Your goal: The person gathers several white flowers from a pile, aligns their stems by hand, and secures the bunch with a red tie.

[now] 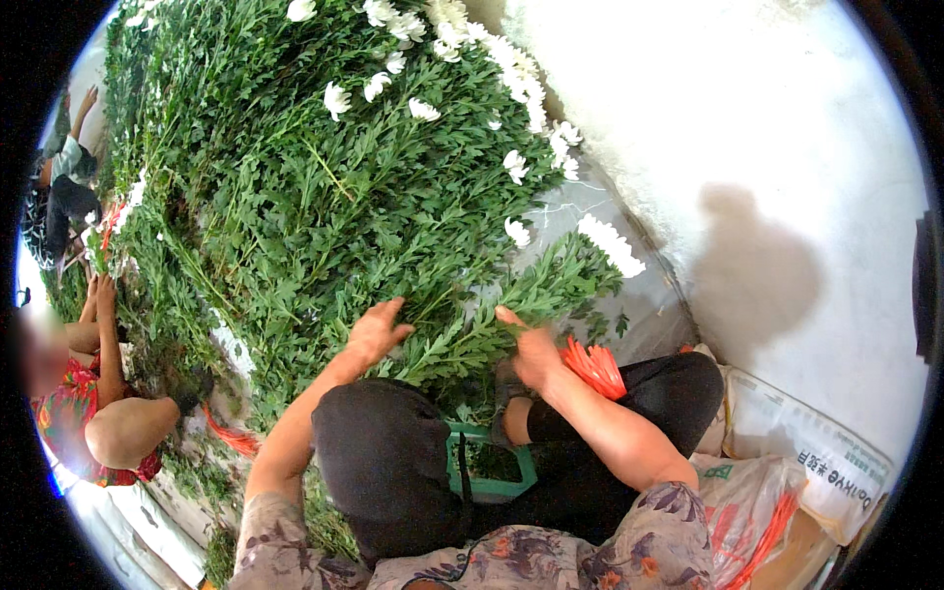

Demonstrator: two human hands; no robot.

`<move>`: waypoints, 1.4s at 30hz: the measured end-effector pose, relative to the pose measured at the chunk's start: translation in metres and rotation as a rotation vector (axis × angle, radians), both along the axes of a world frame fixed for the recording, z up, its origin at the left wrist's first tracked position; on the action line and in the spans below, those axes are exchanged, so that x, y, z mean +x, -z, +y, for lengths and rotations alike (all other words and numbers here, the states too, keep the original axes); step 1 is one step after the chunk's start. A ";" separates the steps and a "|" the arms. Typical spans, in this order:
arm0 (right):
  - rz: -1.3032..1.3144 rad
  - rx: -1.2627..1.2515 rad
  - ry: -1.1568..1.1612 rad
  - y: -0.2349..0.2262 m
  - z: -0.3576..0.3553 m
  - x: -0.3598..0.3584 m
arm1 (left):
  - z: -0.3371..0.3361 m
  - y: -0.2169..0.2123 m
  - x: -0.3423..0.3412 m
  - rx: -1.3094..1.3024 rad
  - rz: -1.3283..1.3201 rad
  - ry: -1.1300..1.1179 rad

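Note:
White chrysanthemums with leafy green stems lie in a large heap (pixel 295 187) ahead of me. Closest to me, a smaller bunch of white chrysanthemums (pixel 551 280) lies slantwise, its blooms at the right and its stems running down toward my knees. My right hand (pixel 536 356) is closed on the near side of this bunch, one digit stretched over the leaves; the other fingers are partly hidden. My left hand (pixel 377 332), empty with fingers spread, hovers at the heap's near edge, left of the bunch. Orange plastic strips (pixel 595 368) lie by my right wrist, against my leg.
A pale wall (pixel 787 118) rises at the right. Beside my right hip are a clear plastic bag (pixel 742 511) with orange strips and a white printed sack (pixel 806 442). Green plastic (pixel 492 482) shows between my legs. At the left sits another person (pixel 108 423); more orange strips (pixel 231 433) lie nearby.

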State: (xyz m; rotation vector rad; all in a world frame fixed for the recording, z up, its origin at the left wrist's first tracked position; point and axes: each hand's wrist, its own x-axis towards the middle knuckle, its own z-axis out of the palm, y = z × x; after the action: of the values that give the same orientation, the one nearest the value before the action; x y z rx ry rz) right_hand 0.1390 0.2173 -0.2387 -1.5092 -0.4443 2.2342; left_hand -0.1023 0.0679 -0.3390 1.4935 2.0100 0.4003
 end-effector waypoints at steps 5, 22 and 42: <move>-0.102 -0.155 -0.089 0.012 0.005 0.001 | 0.033 0.057 0.026 -0.381 0.190 0.101; 0.094 -0.077 -0.259 -0.014 0.003 -0.025 | -0.002 -0.071 0.032 0.054 -0.497 -0.120; 0.023 -0.163 -0.178 -0.003 0.007 -0.014 | 0.081 -0.042 -0.099 -0.179 0.386 -0.290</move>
State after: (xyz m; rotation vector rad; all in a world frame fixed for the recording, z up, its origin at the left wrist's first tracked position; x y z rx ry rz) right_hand 0.1246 0.2239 -0.2355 -1.5773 -0.4135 2.4759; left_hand -0.2010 0.1491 -0.2966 1.2420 2.5045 0.0403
